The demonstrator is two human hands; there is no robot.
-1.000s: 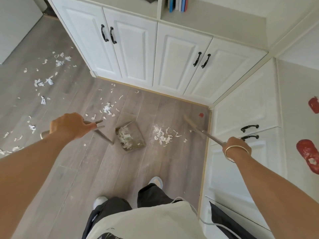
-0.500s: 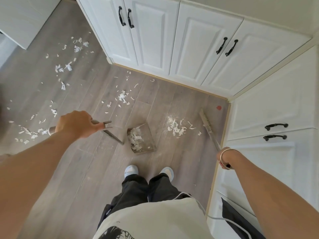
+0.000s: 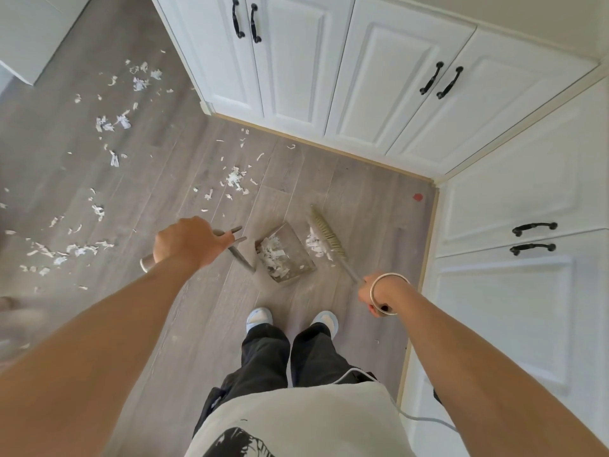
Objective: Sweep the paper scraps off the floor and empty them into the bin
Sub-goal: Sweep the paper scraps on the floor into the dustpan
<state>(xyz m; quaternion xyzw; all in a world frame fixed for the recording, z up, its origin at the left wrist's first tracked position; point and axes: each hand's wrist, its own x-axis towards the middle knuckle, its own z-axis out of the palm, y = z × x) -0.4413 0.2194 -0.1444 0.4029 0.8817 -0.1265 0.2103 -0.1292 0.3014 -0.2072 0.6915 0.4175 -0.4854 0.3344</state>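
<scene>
A grey dustpan rests on the wooden floor just ahead of my feet, with white paper scraps inside it. My left hand grips its long metal handle. My right hand, with a bangle on the wrist, holds the broom's handle. The broom head lies against a small pile of scraps at the pan's right edge. More scraps lie farther ahead, and loose scraps are scattered to the left. No bin is in view.
White cabinets with black handles run along the far wall, and drawers close the right side, forming a corner. A small red spot marks the floor near that corner. My feet stand behind the dustpan.
The broom head has swept left from near the right-hand drawers, pushing the small pile up to the dustpan's edge. The view has tilted down and my left hand has kept its hold.
</scene>
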